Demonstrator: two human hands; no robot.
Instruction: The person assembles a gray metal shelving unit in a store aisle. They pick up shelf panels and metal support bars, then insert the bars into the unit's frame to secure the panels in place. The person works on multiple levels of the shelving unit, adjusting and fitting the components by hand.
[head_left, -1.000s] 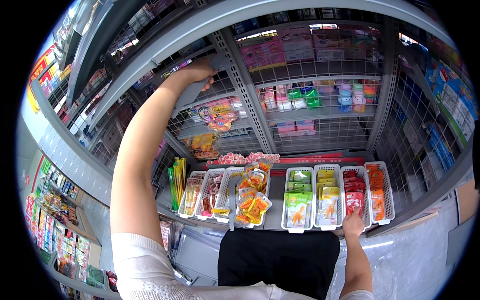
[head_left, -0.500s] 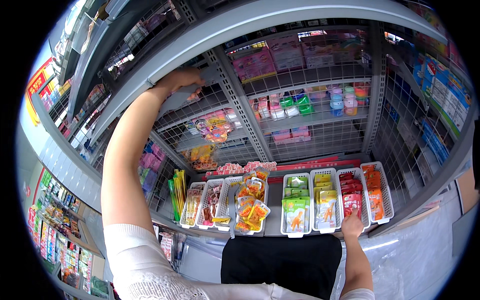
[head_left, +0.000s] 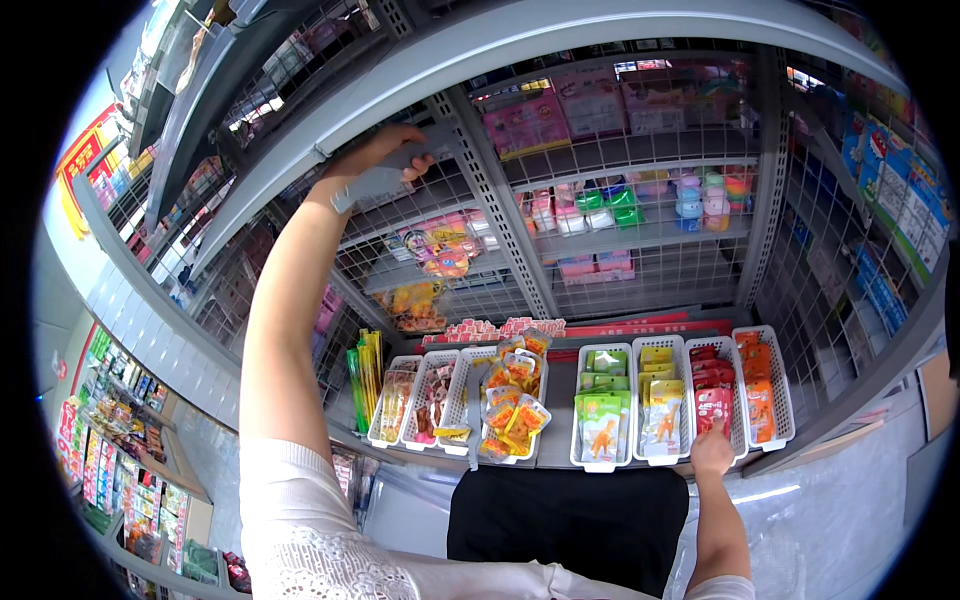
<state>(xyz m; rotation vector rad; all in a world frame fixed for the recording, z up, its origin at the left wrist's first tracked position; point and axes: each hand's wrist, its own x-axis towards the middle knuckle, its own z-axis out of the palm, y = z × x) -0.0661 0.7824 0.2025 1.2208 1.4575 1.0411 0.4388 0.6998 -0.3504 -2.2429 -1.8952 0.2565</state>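
My left hand [head_left: 385, 150] is raised under the grey shelf [head_left: 470, 45], its fingers wrapped round a grey metal shelf bracket [head_left: 375, 187] near a slotted upright [head_left: 490, 200]. Low on the right, my right hand [head_left: 712, 456] is at the front of a white basket [head_left: 741, 425] of red packets. Its fingers close on the lower part of the front red packet [head_left: 713, 406]; the hand hides part of the basket's front edge.
White baskets beside it hold orange packets [head_left: 760, 400], yellow packets [head_left: 661, 410] and green packets [head_left: 603, 420]. Farther left are a heap of yellow-orange packets [head_left: 515, 400] and upright green and yellow sticks [head_left: 365, 380]. Wire mesh [head_left: 640, 265] backs the rack, with more goods behind.
The view has shifted slightly. My left hand and the bracket it holds appear a little farther right, with the bracket tilted differently. My right hand stays at the red packet.
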